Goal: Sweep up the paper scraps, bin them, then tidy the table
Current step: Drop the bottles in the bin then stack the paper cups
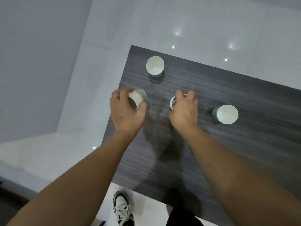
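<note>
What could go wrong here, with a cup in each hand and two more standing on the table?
The cup in the left hand, the tilted cup, sits right at the table's left edge; a slip would likely send it to the floor. The right hand hides most of the covered cup, so its hold may be weak. Moving right, that arm might knock the right cup.

Both forearms [91, 173] bare, no sleeves, watch or rings visible. One shoe [123, 207] in view: white-grey trainer with black panels and pale laces. Dark trouser leg [184, 217] at lower edge.
</note>
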The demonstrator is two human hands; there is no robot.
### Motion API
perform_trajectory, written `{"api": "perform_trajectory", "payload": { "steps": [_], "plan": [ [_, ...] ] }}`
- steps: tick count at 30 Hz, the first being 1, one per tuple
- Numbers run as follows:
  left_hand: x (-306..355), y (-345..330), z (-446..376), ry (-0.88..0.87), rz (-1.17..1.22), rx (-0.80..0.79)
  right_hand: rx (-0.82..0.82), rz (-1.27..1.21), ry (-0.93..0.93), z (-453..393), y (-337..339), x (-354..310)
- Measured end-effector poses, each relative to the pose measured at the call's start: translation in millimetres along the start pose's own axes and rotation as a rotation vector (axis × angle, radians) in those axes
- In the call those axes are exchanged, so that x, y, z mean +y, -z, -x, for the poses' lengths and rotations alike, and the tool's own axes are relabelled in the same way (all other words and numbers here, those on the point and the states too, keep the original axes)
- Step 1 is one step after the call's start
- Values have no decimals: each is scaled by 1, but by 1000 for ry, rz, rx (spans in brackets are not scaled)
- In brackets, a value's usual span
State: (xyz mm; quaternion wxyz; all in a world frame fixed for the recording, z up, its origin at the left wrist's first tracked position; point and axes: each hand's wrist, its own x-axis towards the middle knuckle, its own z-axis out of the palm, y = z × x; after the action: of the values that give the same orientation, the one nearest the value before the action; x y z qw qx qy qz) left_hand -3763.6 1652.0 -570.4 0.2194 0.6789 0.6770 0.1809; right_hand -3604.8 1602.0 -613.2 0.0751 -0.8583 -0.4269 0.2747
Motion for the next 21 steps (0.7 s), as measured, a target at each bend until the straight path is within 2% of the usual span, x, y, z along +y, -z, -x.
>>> {"api": "perform_trajectory", "payload": {
  "steps": [3, 5, 7, 10, 12, 14, 17, 21],
  "plan": [
    [43, -6, -41, -76, 134, 132, 49, -130, -109, 2, 5, 4],
    [63, -13, -65, -98, 194, 130, 142, -210, -126, 12, 11, 14],
    [68, -25, -80, -153, 135, 12, 279, -310, -167, 26, 18, 22],
    [50, -44, -81, -187, -93, -213, 576, -445, -248, 46, 30, 34],
    [37, -53, -74, -185, -173, -266, 752, -476, -295, 54, 39, 43],
    [29, -58, -66, -266, -230, -282, 824, -458, -395, 60, 48, 50],
    [22, -63, -65, -392, -267, -289, 791, -329, -600, 60, 53, 59],
    [14, -63, -82, -447, -203, -319, 448, -155, -717, 43, 45, 74]
  ]
}}
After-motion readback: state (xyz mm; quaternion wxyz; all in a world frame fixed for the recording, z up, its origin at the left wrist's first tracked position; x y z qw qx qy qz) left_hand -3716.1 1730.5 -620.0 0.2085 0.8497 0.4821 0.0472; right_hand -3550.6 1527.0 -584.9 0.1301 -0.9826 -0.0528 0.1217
